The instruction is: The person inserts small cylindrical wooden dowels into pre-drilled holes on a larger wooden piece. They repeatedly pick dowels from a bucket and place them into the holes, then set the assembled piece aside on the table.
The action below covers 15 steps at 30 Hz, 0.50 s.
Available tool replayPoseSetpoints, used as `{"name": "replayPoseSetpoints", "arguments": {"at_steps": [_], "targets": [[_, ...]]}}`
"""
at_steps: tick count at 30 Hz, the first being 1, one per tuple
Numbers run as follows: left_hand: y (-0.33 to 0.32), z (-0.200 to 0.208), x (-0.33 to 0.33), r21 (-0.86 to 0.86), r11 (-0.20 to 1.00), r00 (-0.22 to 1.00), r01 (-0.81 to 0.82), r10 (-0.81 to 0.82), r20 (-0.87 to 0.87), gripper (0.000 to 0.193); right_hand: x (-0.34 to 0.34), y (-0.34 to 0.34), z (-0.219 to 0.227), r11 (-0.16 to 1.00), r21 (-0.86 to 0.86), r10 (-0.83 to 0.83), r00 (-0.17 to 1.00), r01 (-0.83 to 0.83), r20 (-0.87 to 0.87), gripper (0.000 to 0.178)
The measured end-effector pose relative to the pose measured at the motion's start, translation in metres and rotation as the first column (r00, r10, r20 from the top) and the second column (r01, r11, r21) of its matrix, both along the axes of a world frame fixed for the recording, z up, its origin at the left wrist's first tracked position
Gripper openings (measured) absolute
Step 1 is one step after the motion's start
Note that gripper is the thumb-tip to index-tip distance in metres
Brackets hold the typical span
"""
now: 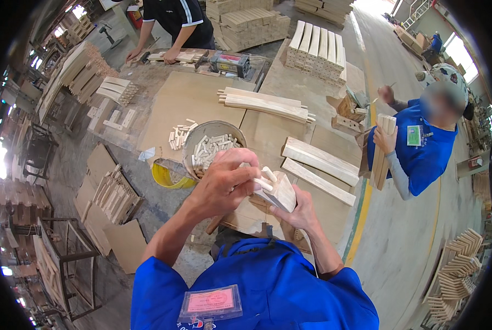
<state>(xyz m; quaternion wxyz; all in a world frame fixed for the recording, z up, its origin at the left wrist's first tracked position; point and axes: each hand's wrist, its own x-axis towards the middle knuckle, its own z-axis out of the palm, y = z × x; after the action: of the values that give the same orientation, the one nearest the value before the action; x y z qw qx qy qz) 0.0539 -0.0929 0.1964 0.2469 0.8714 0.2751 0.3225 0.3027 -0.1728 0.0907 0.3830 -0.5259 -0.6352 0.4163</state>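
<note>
My right hand [300, 213] is wrapped round a pale wooden bar [283, 191], its end tilted up toward me. One wooden dowel [269, 174] sticks out of that end. My left hand [226, 181] pinches a second dowel [264, 184] against the same end; how deep it sits, I cannot tell. Just beyond my left hand is a round container [187, 146] filled with loose dowels [215, 147]. More dowels [181, 136] lie in a small heap on the table to its left.
Wooden bars [320, 159] lie right of my hands, and dowelled bars [265, 104] farther off. Bars are stacked [317, 52] at the back. A yellow bucket [163, 175] is at the table's left edge. One co-worker [433, 132] holds bars at right; another [182, 25] works at the far end.
</note>
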Motion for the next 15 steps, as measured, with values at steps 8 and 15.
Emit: {"name": "replayPoseSetpoints", "arguments": {"at_steps": [8, 15], "targets": [[0.0, 0.002, 0.004, -0.5, 0.862, 0.978, 0.082, 0.028, 0.208, 0.012, -0.008, 0.003, 0.004, 0.995, 0.079, -0.068, 0.997, 0.066, 0.032, 0.054], [-0.005, -0.002, 0.017, -0.122, 0.984, 0.981, -0.127, 0.143, 0.129, 0.006, -0.012, 0.006, -0.005, 0.984, 0.105, -0.147, 0.989, 0.144, 0.022, 0.055]]}}
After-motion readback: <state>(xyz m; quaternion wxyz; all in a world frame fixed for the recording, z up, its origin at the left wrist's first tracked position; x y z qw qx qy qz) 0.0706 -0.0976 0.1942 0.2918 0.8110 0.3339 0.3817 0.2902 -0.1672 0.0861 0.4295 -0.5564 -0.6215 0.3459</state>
